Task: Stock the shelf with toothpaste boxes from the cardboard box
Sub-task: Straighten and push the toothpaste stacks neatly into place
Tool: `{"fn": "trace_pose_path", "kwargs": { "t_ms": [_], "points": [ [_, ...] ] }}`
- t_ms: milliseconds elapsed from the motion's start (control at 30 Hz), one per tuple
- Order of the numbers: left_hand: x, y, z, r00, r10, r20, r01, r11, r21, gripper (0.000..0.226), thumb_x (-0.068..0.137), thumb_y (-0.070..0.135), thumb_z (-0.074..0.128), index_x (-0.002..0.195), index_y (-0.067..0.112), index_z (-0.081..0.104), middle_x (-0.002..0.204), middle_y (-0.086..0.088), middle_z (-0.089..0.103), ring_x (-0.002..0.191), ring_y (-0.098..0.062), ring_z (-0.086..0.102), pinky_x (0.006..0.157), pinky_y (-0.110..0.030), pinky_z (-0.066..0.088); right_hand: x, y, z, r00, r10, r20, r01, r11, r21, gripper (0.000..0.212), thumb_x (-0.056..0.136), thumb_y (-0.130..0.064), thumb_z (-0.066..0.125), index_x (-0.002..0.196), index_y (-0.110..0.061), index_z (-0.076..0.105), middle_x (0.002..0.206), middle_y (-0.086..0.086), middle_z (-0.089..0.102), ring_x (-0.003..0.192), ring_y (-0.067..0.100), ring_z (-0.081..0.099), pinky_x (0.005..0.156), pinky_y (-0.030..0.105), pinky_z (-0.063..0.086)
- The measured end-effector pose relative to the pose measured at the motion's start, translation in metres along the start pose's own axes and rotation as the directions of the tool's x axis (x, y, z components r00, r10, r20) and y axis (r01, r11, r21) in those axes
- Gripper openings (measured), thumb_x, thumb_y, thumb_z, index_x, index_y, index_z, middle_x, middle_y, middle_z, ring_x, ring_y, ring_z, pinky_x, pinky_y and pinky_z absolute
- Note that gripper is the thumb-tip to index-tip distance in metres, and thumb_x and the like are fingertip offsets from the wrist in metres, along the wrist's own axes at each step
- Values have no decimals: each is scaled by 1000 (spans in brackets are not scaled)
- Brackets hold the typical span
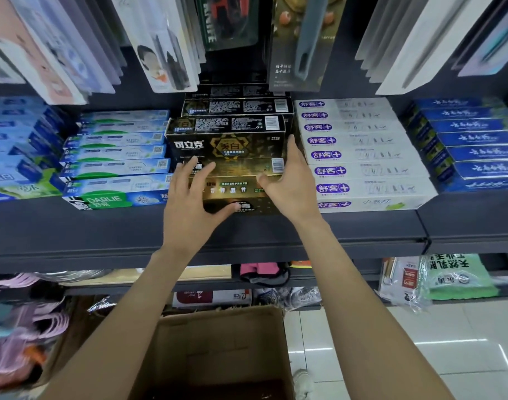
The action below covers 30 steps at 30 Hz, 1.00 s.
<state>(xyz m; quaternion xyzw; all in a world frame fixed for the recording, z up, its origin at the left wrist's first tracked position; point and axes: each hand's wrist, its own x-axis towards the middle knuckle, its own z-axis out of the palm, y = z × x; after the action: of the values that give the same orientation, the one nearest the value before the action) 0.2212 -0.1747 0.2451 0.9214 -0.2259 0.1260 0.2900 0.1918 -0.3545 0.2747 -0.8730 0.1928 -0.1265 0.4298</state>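
Observation:
Black-and-gold toothpaste boxes are stacked in a row at the middle of the dark shelf. My left hand lies with spread fingers on the front boxes, its thumb against the lowest front box. My right hand touches the right end of the same stack, fingers straight up along the side, thumb on the box front. An open brown cardboard box stands on the floor below, between my forearms; its inside is dark and I cannot tell what it holds.
Green-and-white toothpaste boxes fill the shelf to the left, white and purple ones to the right, blue ones further right. Hanging blister packs overhang the shelf. Lower shelves hold bagged goods. White tiled floor is at right.

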Motion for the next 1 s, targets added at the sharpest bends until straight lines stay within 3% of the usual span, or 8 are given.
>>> {"fn": "trace_pose_path", "kwargs": {
  "t_ms": [133, 233, 333, 433, 500, 667, 800, 1000],
  "points": [
    [5, 2, -10, 995, -101, -25, 93, 972, -217, 87, 63, 50, 79, 131, 9, 41, 143, -8, 31, 130, -13, 33, 100, -12, 35, -1, 4, 4, 998, 11, 54, -15, 997, 82, 91, 86, -21, 64, 151, -12, 2, 160, 4, 1, 146, 14, 4, 97, 6, 4],
    [15, -4, -22, 957, -283, -63, 211, 827, -521, 95, 71, 50, 75, 138, 7, 24, 142, -11, 27, 134, -18, 34, 111, -21, 30, 6, 5, 3, 999, -7, 34, 0, 980, 200, 93, 85, -22, 64, 151, -12, 0, 160, 4, 4, 146, 16, 6, 115, 23, 4],
    [34, -5, -27, 931, -338, 138, 344, 683, -644, 105, 78, 31, 72, 150, 22, -4, 157, -3, 14, 142, -16, 24, 115, -28, 23, 18, 1, 2, 999, -39, 34, 29, 965, 259, 101, 78, -30, 69, 151, -15, 1, 158, 3, 15, 145, 16, 14, 119, 39, 17],
    [52, -9, -17, 938, -297, 180, 342, 707, -619, 101, 77, 32, 76, 150, 19, 8, 145, 4, 39, 133, -10, 39, 114, -37, 31, 32, -2, 1, 997, -59, 54, 42, 961, 273, 108, 75, -24, 76, 151, -13, 0, 156, 4, 20, 143, 15, 19, 116, 27, 16],
    [58, -11, -12, 935, -318, 155, 346, 737, -580, 95, 73, 41, 72, 146, 18, 15, 136, 8, 46, 127, -8, 45, 111, -39, 35, 39, -1, -1, 996, -62, 70, 38, 953, 299, 113, 73, -21, 78, 151, -16, -3, 155, 2, 24, 142, 14, 23, 118, 32, 18],
    [68, -10, -9, 949, -306, 81, 313, 869, -384, 81, 87, 43, 63, 148, 20, 15, 135, 4, 51, 114, -11, 51, 91, -27, 41, 48, 4, -4, 996, -45, 77, 21, 957, 288, 108, 74, -17, 78, 151, -21, 2, 145, -3, 42, 132, 13, 41, 112, 33, 33],
    [69, -16, -10, 951, -300, 72, 306, 881, -361, 91, 78, 57, 65, 147, 32, 11, 140, 0, 47, 129, -23, 42, 104, -44, 38, 50, 3, -3, 996, -65, 61, 46, 962, 270, 106, 75, -16, 77, 151, -21, 4, 142, -4, 46, 128, 11, 44, 102, 19, 32],
    [70, -19, -13, 948, -314, 55, 312, 876, -367, 90, 73, 63, 65, 144, 36, 16, 140, 3, 46, 132, -21, 39, 108, -47, 34, 50, 3, -2, 994, -95, 51, 79, 963, 258, 103, 75, -18, 78, 151, -20, 8, 142, -6, 46, 127, 10, 44, 99, 17, 30]
  ]
}}
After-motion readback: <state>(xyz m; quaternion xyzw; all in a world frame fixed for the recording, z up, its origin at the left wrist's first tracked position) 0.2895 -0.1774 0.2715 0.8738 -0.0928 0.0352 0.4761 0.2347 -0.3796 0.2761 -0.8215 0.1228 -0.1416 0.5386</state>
